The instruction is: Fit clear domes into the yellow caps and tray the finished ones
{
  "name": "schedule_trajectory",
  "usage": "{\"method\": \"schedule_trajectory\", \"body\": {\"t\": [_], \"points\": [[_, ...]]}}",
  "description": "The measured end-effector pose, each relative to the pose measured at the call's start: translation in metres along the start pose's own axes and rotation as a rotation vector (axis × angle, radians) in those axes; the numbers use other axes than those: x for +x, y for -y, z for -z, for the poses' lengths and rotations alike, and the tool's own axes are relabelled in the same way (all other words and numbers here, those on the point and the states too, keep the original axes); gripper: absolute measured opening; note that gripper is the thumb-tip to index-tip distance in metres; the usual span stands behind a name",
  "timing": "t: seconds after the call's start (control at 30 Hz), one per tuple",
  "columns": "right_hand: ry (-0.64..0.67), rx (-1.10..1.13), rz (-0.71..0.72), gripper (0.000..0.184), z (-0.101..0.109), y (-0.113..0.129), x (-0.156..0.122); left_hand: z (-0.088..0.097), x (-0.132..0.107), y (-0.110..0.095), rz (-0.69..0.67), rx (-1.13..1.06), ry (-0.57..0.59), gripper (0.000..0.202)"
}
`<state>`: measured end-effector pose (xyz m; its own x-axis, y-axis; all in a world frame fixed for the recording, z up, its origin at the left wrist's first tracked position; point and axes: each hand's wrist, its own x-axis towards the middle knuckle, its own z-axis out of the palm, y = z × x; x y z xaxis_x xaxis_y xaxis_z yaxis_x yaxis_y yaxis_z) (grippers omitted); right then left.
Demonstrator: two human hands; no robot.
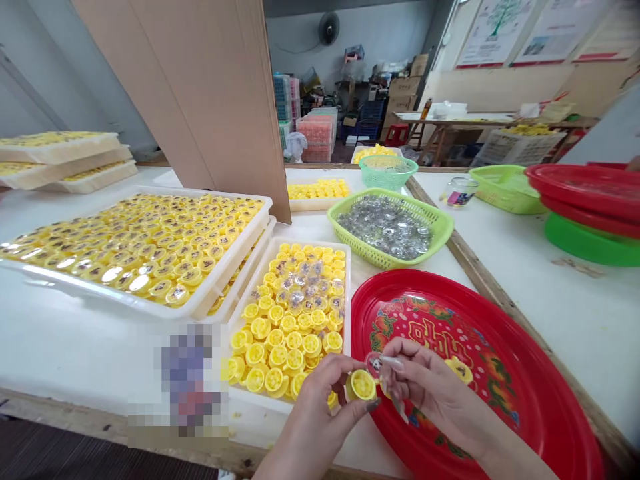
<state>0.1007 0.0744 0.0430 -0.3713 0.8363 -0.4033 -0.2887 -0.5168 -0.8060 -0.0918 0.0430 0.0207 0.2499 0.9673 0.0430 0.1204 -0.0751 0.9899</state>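
My left hand (325,393) is closed on a small round yellow plastic cup (363,385), its hollow side facing me. Between the fingertips of my right hand (425,380) is a small clear disc with a dark printed picture (375,363), close above the cup's rim. Under my right hand lies a red oval tray (540,407) with a fruit pattern, and one yellow piece with a picture (459,370) rests on it. Left of the hands, a white tray (349,267) holds rows of open yellow cups, with several clear picture discs (305,287) scattered on top.
A green basket (443,233) full of clear discs stands behind the red tray. At the left, a large white tray (265,203) holds yellow pieces with pictures. An upright cardboard sheet (225,87) stands behind it. A wooden strip (480,273) crosses the table at the right.
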Motion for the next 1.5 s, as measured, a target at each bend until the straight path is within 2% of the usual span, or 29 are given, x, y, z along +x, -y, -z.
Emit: {"method": "schedule_trajectory", "body": {"t": [0.13,0.27,0.37,0.57,0.77,0.93,1.03,1.3,1.5], "points": [[-0.010,0.054,-0.038,0.024,0.003,-0.008,0.000,-0.006,0.001,0.003,0.021,-0.069,0.013,0.025],[-0.012,0.103,-0.070,0.023,0.002,-0.013,0.000,-0.008,0.000,0.005,0.145,-0.193,0.072,0.032],[-0.011,0.122,-0.091,0.024,0.001,-0.012,-0.001,-0.008,0.000,0.004,0.177,-0.255,0.098,0.035],[0.066,0.124,-0.092,0.022,0.007,-0.007,0.002,-0.005,0.000,-0.002,0.241,-0.371,0.130,0.029],[0.163,0.108,-0.092,0.023,0.005,-0.007,0.004,0.003,-0.001,-0.008,0.191,-0.328,0.250,0.028],[0.146,0.106,-0.092,0.027,-0.004,-0.010,0.002,0.010,-0.009,-0.012,0.109,-0.071,0.267,0.042],[0.155,0.081,-0.074,0.026,-0.006,-0.012,0.002,0.011,-0.012,-0.016,0.108,0.017,0.286,0.050],[0.131,0.138,-0.062,0.022,-0.011,-0.014,0.000,0.012,-0.012,-0.029,0.167,-0.063,0.259,0.048],[0.110,0.203,-0.084,0.020,-0.013,-0.016,-0.001,0.013,-0.007,-0.030,0.166,-0.087,0.270,0.048]]}}
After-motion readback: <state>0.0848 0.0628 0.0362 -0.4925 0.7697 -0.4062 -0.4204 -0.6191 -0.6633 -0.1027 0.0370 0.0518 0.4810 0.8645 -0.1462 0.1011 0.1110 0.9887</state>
